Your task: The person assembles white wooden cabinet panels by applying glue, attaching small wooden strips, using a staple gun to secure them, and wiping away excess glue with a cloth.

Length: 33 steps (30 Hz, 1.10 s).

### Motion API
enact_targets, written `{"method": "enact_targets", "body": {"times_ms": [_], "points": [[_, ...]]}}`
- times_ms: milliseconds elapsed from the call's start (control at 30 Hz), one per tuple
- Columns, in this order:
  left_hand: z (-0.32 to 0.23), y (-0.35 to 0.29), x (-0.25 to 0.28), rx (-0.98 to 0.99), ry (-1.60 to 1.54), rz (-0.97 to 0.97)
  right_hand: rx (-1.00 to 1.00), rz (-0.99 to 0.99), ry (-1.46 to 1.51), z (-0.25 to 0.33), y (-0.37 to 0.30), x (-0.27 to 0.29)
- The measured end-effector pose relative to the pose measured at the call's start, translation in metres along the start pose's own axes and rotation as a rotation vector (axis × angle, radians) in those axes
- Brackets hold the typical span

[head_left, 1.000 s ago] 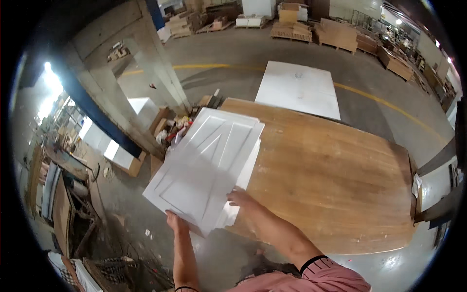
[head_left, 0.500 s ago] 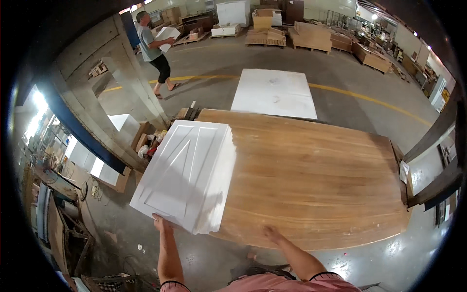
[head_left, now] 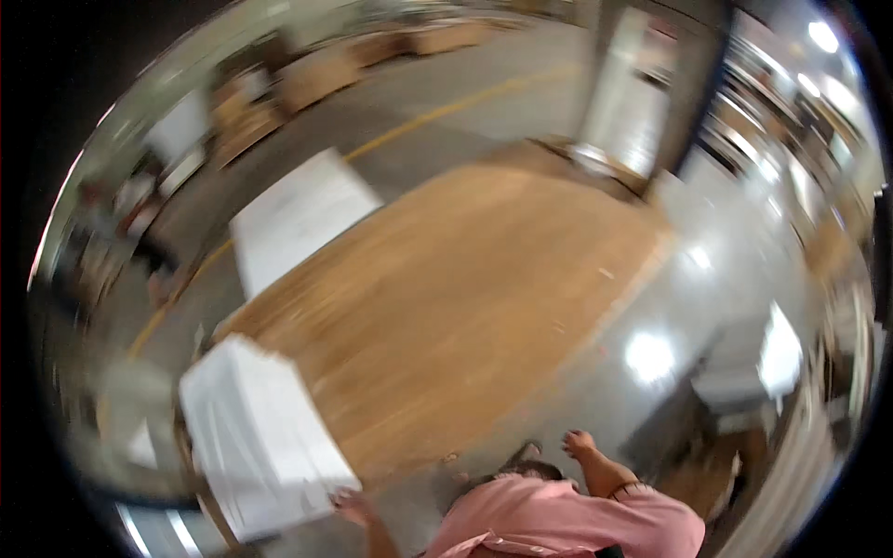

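Note:
At the lower left of the wooden tabletop point(head_left: 446, 279) stands a stack of white panels point(head_left: 256, 437), blurred by motion. My left hand point(head_left: 353, 507) is at the stack's near right corner, its fingers stretched toward the edge; whether they press on it is hard to make out. My right hand point(head_left: 579, 445) hangs over the floor beyond the table's near edge. It holds nothing, and its fingers are loosely apart.
A white board point(head_left: 302, 219) lies along the table's far side. Near the table's far right corner rises a post point(head_left: 609, 93). Grey floor point(head_left: 688, 307) runs along the right, with a white-topped stack point(head_left: 753, 363). A blurred person point(head_left: 153, 246) is at far left.
My view has swung to the right, so the table and stack appear turned and lower left. My right hand has left the table edge and moved out over the floor. My left hand stays by the stack.

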<state>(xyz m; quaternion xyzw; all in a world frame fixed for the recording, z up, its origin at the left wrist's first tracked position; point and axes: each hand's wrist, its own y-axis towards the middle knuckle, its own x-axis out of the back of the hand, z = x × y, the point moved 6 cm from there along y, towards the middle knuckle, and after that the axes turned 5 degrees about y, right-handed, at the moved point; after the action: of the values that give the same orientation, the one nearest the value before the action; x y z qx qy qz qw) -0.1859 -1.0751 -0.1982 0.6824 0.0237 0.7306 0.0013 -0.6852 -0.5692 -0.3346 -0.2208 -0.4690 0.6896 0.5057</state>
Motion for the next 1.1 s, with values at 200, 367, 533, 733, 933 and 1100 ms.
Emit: {"method": "enact_targets", "body": {"times_ms": [200,367,533,733,933,1100], "points": [[-0.365,-0.223,0.020,-1.166,-0.242,0.249,0.468,0.529,-0.562,-0.003,0.019,0.044],[-0.478,-0.231,0.025,-1.034,-0.308,0.510,0.345,-0.441,0.289,0.073,-0.008,0.214],[-0.550,-0.218,-0.050,-0.721,-0.080,0.988,0.297,-0.357,0.742,0.131,-0.001,0.338],[-0.763,-0.315,-0.044,-0.821,0.130,1.082,0.133,-0.631,0.718,0.077,0.089,0.456],[-1.044,-0.491,-0.052,-0.862,-0.240,1.388,-0.186,-0.669,0.695,0.042,0.106,0.524],[-1.316,-0.727,0.041,-1.605,-0.184,1.116,-0.263,-0.726,1.169,0.088,0.130,0.600]]}}
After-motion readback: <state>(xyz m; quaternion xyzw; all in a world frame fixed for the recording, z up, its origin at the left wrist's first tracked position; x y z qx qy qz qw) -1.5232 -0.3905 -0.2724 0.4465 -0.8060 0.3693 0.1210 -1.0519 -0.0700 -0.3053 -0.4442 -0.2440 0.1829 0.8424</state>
